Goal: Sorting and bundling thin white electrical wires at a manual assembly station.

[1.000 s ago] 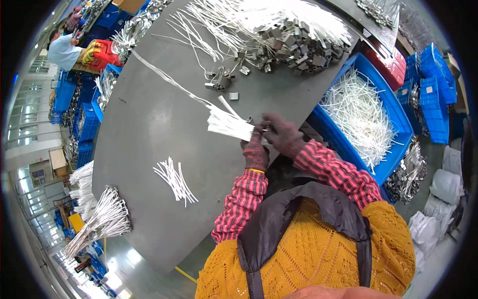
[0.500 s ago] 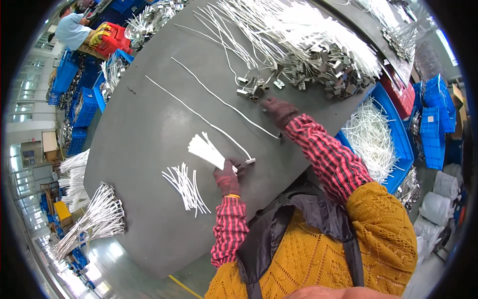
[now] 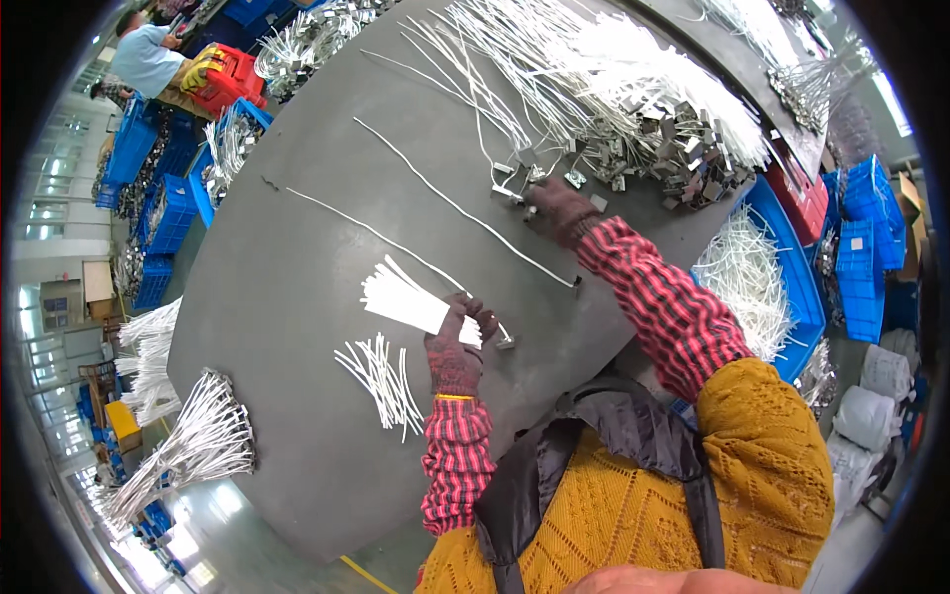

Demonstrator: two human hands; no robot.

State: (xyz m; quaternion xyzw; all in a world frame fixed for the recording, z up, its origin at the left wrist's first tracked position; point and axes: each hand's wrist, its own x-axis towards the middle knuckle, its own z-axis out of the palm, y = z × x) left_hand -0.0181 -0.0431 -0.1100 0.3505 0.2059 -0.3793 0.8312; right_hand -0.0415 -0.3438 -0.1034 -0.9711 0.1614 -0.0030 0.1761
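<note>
My left hand (image 3: 459, 339), in a dark red glove, is closed round a bundle of short white tubes (image 3: 406, 299). Its fingertips also touch a single white cable (image 3: 381, 233), whose small end piece (image 3: 506, 343) lies just right of them. Farther off, my right hand (image 3: 560, 212), gloved too, pinches at a metal cable end (image 3: 511, 194) by the edge of the large pile; its fingers partly hide the contact. Between the hands lies a second white cable (image 3: 457, 206) with a dark end. Loose white tubes (image 3: 381, 381) rest left of my left hand.
A big pile of white cables with metal ends (image 3: 683, 148) covers the table's far right. A cable bundle (image 3: 203, 436) hangs over the left edge. To the right stands a blue crate (image 3: 807, 287) of white tubes. A person (image 3: 148, 54) is at the far left.
My left hand's fingers have come onto the nearer single cable, with the tube bundle still held. My right hand has closed in on the metal cable ends at the pile's edge. The view shifted slightly.
</note>
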